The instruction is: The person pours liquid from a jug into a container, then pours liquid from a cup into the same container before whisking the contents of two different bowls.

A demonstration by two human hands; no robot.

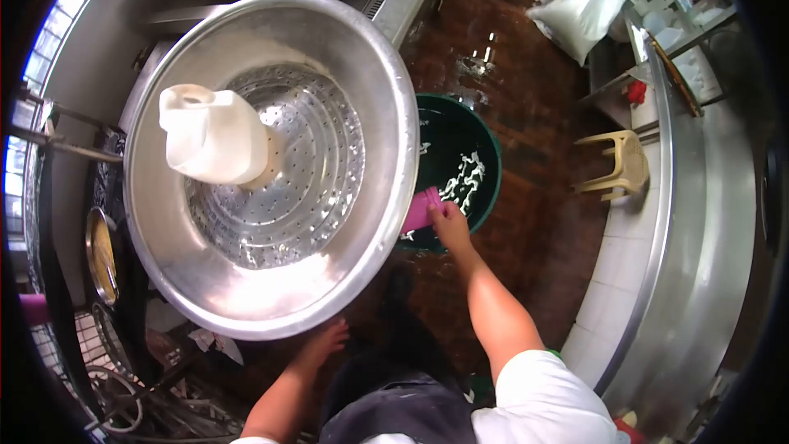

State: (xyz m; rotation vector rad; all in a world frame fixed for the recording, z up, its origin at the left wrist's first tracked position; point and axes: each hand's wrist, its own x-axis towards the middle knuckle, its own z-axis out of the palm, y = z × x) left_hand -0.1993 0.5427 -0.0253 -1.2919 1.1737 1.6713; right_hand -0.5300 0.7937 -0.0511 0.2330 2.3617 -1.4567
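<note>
A pink plastic vessel (421, 207) is gripped at its rim by the fingers of my right hand (449, 224); the rest of it passes behind the colander. Below it, a round dark green tub (498, 166) of water stands on the floor, light glinting on the surface. My left hand (330, 337) hangs by the lower edge of a big metal colander (329, 37), fingers stretched out and holding nothing. Inside the colander, a white plastic jug (218, 138) with a handle rests on the perforated bottom.
The brown floor (526, 226) is wet. To the right, a beige plastic stool (626, 166) lies near a tiled base under a long metal counter (699, 238). A white sack (583, 12) leans at the far right. Metal racks and a round pan (103, 255) are at left.
</note>
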